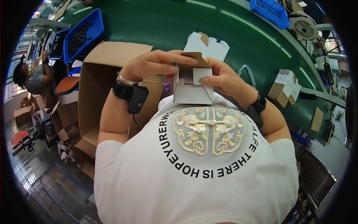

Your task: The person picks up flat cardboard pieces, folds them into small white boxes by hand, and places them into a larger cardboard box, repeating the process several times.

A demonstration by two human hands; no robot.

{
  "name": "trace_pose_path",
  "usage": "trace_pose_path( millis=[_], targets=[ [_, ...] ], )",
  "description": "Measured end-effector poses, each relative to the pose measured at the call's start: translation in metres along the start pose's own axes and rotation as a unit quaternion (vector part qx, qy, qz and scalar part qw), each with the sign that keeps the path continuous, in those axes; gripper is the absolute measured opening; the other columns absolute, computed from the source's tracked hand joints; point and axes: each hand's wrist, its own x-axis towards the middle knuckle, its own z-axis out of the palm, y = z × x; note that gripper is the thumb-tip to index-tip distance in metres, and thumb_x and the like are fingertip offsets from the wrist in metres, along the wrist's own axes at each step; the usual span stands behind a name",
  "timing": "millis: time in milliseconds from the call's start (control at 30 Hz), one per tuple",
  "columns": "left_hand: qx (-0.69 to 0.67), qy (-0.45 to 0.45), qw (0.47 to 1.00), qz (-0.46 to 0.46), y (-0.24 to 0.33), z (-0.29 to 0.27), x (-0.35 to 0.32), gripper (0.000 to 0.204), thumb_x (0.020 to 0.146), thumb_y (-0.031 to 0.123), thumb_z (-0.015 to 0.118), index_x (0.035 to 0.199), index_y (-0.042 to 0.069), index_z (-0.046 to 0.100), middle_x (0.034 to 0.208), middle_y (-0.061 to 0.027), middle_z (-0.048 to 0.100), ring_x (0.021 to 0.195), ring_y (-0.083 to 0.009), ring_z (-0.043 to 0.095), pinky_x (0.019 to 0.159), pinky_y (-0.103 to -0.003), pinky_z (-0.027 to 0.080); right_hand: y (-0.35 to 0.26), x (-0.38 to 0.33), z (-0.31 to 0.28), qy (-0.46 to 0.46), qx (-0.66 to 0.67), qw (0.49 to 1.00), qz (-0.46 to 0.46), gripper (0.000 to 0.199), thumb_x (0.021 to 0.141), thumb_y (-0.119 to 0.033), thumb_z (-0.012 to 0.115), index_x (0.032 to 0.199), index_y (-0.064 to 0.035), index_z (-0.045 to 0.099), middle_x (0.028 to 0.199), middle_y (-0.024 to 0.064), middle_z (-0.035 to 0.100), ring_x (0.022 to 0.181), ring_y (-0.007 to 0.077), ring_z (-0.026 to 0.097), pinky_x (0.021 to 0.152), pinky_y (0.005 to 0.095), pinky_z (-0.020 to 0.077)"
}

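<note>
A small white cardboard box point(193, 93) is held upright close to my chest, its top uncovered and its brown inner side showing on the raised lid flap point(194, 59). My left hand point(158, 63) reaches across from the left, fingers along the lid flap and thumb near the box's left edge. On the other side, my right hand point(223, 76) pinches the box's right edge, with the thumb pressing a white side flap point(201, 74) and the fingers behind it. The inside of the box is partly shaded. Behind it, flat white box blanks point(209, 47) lie on the green tabletop point(149, 28).
A large open carton point(95, 100) stands left of my left arm. Another stack of folded boxes point(284, 87) lies at right. Blue bins point(84, 35) with small dark parts sit at far left, where a person point(35, 78) is seated. A fan point(304, 27) stands at far right.
</note>
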Motion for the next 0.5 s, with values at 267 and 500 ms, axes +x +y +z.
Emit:
trace_pose_path(
  millis=[267,500],
  targets=[
    [0.145,0.200,0.930,0.273,-0.059,0.049,0.013,0.042,0.079,-0.008,0.055,0.117,0.008,0.062,0.121,-0.0119,0.049,0.114,-0.0207,0.049,0.090,-0.030,0.043,0.004,-0.002,0.000,-0.016,0.016,0.998,-0.059,0.038,0.080,-0.001,0.064,0.116,-0.0046,0.053,0.117,0.0089,0.055,0.107,0.0175,0.055,0.095,0.0319,0.0440],
    [0.072,0.105,0.973,0.193,-0.045,0.050,-0.015,0.041,0.076,-0.006,0.062,0.115,0.006,0.062,0.119,-0.0109,0.048,0.111,-0.0225,0.050,0.091,-0.031,0.043,0.000,-0.001,-0.003,-0.060,-0.103,0.985,-0.127,0.032,0.080,-0.005,0.067,0.111,-0.0042,0.056,0.117,0.0094,0.055,0.106,0.0170,0.055,0.091,0.0302,0.0447]
  ],
)
